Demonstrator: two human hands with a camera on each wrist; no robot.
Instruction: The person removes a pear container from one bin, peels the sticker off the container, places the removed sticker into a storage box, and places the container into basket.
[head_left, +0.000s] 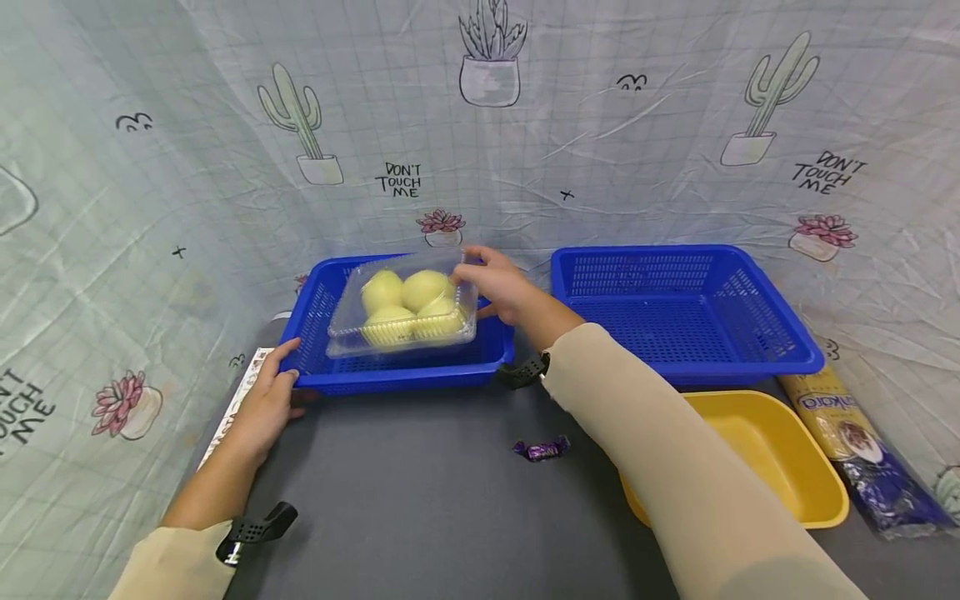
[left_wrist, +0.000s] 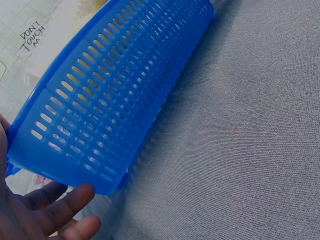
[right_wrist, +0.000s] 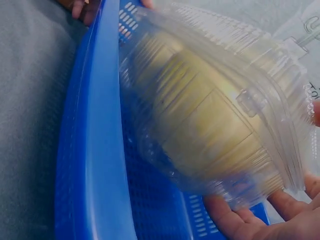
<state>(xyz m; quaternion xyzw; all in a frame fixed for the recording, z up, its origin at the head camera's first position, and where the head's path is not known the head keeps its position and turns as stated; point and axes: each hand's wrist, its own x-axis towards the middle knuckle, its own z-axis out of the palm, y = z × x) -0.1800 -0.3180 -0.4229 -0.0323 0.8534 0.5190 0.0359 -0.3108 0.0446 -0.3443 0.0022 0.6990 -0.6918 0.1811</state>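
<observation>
My right hand (head_left: 497, 283) grips the right end of a clear plastic clamshell box (head_left: 336, 333) holding several pale yellow round fruits (head_left: 427, 292). The box is tilted over the left blue basket (head_left: 405, 383); in the right wrist view, fingers curl under the lower side of the clamshell, beside the basket's rim. At that basket's front left corner, my left hand (head_left: 272, 396) holds the rim. The left wrist view has its fingers (left_wrist: 65, 210) against the outside of the corner, while most of the thumb falls out of frame.
Another blue basket (head_left: 780, 333) stands at the back right. In front of it is a yellow tub (head_left: 780, 450), partly behind my right sleeve, with a yellow and purple packet (head_left: 847, 433) beside it. A purple wrapped candy (head_left: 542, 450) lies on the grey table (head_left: 420, 500).
</observation>
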